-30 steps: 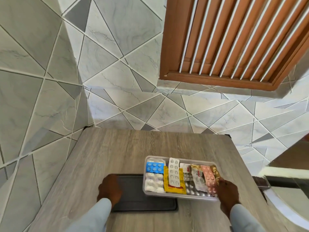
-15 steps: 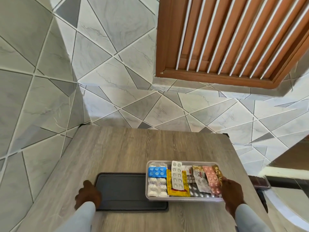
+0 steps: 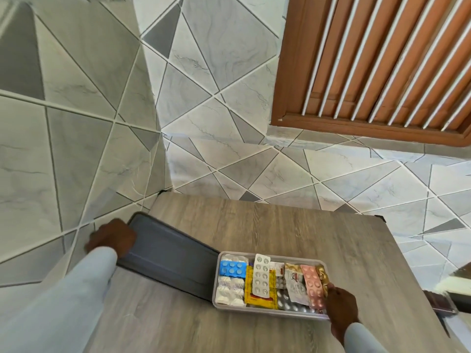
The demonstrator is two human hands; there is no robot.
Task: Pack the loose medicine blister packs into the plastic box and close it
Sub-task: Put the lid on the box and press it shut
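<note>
Lid [image 3: 165, 258], dark grey, gripped at its far-left end by the left hand [image 3: 112, 238] and tilted off the desk [image 3: 293, 230]; it may slip or snag. Plastic box [image 3: 270, 308], near right, holds the blister packs [image 3: 261, 275]; the upright ones could block closing. Right hand [image 3: 340, 305] grips its right end. Labels illegible.

The far half of the worktop [image 3: 293, 225] lies bare up to the tiled wall [image 3: 229, 161], giving open room to reach; the dark lid [image 3: 168, 253], tilted up at its left end under the left hand [image 3: 112, 238], bars the near-left stretch and meets the plastic box [image 3: 270, 310]; the right hand [image 3: 340, 305] blocks the box's right end; blister packs [image 3: 261, 275] fill the box to its rim.
</note>
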